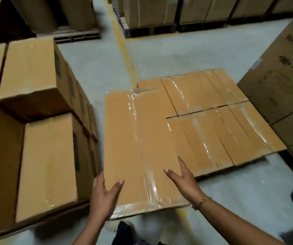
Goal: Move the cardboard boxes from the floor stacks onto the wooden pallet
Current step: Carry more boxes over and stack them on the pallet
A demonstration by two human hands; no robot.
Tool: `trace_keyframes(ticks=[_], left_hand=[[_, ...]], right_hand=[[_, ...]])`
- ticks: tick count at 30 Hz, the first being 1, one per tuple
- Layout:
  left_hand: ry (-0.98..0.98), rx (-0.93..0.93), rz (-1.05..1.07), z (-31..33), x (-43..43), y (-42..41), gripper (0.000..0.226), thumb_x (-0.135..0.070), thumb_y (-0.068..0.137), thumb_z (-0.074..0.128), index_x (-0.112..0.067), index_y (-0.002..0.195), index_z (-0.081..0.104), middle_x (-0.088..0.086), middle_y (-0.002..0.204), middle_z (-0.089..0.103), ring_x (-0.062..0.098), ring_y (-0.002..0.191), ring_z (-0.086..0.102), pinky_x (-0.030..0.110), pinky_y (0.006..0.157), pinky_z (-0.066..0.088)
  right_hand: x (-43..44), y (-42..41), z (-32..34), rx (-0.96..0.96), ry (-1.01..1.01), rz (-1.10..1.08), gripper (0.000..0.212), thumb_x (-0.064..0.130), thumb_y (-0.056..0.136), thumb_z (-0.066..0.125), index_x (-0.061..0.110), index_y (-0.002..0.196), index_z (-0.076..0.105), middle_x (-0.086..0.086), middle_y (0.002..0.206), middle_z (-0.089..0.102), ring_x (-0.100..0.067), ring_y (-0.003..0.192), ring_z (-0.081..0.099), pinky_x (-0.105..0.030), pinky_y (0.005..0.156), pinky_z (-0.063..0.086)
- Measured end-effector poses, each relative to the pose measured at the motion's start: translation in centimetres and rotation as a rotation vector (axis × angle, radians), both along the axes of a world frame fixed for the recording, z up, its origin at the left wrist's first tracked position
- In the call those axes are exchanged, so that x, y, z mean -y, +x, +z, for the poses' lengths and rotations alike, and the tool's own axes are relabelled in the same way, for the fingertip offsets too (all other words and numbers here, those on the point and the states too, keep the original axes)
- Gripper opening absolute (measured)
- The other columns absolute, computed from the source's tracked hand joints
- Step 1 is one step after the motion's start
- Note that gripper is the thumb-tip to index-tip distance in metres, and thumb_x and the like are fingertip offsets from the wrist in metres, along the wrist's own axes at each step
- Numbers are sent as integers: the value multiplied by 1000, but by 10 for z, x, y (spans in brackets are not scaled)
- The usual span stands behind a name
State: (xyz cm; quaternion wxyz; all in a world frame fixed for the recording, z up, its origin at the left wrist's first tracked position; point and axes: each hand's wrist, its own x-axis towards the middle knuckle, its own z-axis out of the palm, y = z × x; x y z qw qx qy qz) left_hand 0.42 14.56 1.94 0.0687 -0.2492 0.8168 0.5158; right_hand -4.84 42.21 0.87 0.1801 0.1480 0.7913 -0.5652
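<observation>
1. Check the grip. Your left hand (103, 193) holds the near left corner of the carried box (138, 138), thumb on top and fingers against the left side. Your right hand (184, 181) holds the right edge slightly farther forward, thumb on top and fingers laid along that edge. The box is clamped between both hands. The fingertips under the edges are hidden.

2. Note the axis. The carried box is long and flat, and its long axis runs straight away from the grip. Both hands sit at its near end, so the far end is unsupported and will likely tend to dip.

3. Locate the target. The layer of laid boxes (212, 121) lies ahead and to the right of the grip, and the carried box overlaps its left edge. Their long axes run nearly parallel to the carried box. The wooden pallet under them cannot be clearly seen. Your right hand is the nearer one, so it will probably lead the placement.

4. Observe clearances. The floor stacks (45, 156) stand just left of the grip. Tall cartons (279, 82) stand beyond the layer, far right.
</observation>
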Motion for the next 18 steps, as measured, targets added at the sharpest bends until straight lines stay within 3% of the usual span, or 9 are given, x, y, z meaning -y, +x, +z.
trace_keyframes(ticks=[2, 5, 9, 14, 18], left_hand=[[27, -10, -37, 1, -34, -6, 78, -43, 87, 79, -24, 152, 42, -7, 137, 42, 15, 122, 46, 36, 100, 39], [46, -33, -99, 7, -85, -16, 76, -36, 90, 75, -26, 155, 37, -13, 138, 37, 9, 125, 41, 33, 102, 35], [58, -14, -172, 9, -134, -40, 84, -57, 85, 73, -33, 156, 35, -17, 147, 44, 9, 131, 47, 37, 108, 40], [102, 50, -266, 6, -180, -89, 68, -47, 89, 72, -35, 149, 42, -12, 130, 66, 12, 112, 64, 34, 95, 50], [129, 69, -366, 7, -216, -136, 52, -51, 88, 73, -48, 133, 47, -20, 123, 66, 8, 109, 66, 37, 96, 54]], right_hand=[[-36, 5, 4, -21, 16, -31, 87, 51, 89, 73, 30, 160, 28, 19, 151, 38, 0, 138, 34, -22, 111, 28], [-90, 11, 10, -29, 17, -103, 87, 48, 88, 74, 32, 159, 27, 19, 151, 37, -2, 140, 32, -24, 112, 27], [-142, 11, 13, -35, -33, -197, 88, 46, 88, 75, 32, 160, 26, 16, 157, 34, -4, 143, 30, -26, 114, 27], [-187, -9, 14, -38, -64, -255, 80, 38, 92, 72, 35, 157, 26, 22, 142, 35, -1, 132, 31, -24, 107, 28], [-220, -30, 16, -13, -28, -358, 87, 49, 86, 75, 35, 159, 29, 15, 156, 39, -15, 146, 35, -33, 115, 33]])
